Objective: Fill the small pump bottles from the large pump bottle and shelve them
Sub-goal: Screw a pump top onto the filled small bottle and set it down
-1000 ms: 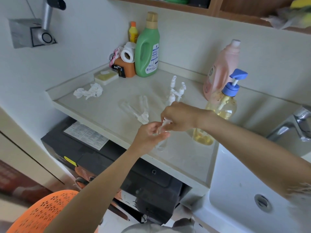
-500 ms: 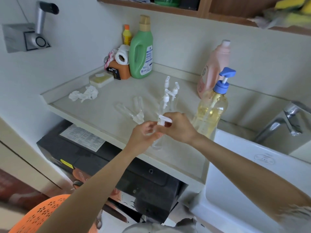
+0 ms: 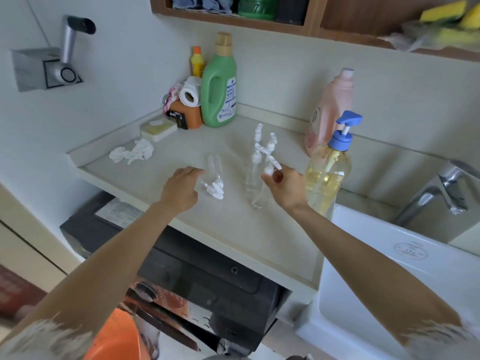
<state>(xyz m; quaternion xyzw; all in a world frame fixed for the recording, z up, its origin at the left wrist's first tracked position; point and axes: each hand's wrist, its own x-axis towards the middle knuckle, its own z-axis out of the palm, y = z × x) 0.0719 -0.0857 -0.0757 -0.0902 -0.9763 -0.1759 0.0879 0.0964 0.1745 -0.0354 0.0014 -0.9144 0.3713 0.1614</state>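
The hands have parted. The left hand [image 3: 181, 189], fingers loose and holding nothing, now reaches toward the small bottles lying on the counter [image 3: 215, 178]. The right hand [image 3: 281, 188] pinches a white pump head [image 3: 271, 167] over an upright small bottle [image 3: 255, 188], beside the large pump bottle [image 3: 326, 175].

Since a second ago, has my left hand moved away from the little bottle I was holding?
Yes. The left hand has let go and moved left, away from the large pump bottle, toward the small bottles lying on the counter.
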